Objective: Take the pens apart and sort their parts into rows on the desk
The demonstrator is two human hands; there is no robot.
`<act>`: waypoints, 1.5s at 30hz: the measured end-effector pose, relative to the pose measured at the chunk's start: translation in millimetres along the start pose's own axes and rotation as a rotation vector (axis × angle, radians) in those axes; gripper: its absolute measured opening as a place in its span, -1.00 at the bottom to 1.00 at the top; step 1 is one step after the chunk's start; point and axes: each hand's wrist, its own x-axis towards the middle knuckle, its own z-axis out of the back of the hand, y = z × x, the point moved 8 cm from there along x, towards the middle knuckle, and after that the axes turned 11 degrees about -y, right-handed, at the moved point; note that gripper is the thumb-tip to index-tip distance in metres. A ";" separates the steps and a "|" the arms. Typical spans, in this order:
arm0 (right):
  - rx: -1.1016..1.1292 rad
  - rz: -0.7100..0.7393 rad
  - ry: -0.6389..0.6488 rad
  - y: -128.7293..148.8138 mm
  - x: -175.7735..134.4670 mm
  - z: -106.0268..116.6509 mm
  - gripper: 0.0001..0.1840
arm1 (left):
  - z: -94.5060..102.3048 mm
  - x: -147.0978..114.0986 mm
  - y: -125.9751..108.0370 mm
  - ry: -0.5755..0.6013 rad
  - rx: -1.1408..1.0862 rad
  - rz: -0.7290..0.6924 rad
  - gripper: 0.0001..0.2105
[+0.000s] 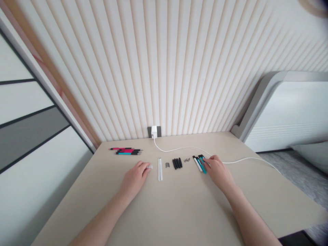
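Note:
My left hand rests on the table with its fingers drawn together, the tips against a small cluster of white plastic pieces; whether it pinches one is hidden. To the right, my right hand has thumb and forefinger closed at a teal pen barrel. Beside that lies a white pen barrel with a black end. Between the hands, from left to right, are white ink refills, small grey metal pieces, several black pen grips and small springs.
Red and black pens and a teal and black pen lie at the back left of the table. A white charger is plugged into the wall, its cable running across the back to the right edge.

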 end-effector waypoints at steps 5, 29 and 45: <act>0.015 0.007 -0.003 0.0 0.5 -1.6 -0.70 | 0.8 0.1 -0.8 -0.007 0.001 -0.009 -0.77; 0.087 0.072 -0.069 4.0 2.5 3.5 -0.67 | 1.3 -0.2 -1.1 -0.019 -0.010 -0.013 -0.75; 0.021 0.174 -0.166 26.9 -6.0 -7.6 -0.56 | 0.9 -0.2 -2.3 -0.024 -0.002 -0.024 -0.78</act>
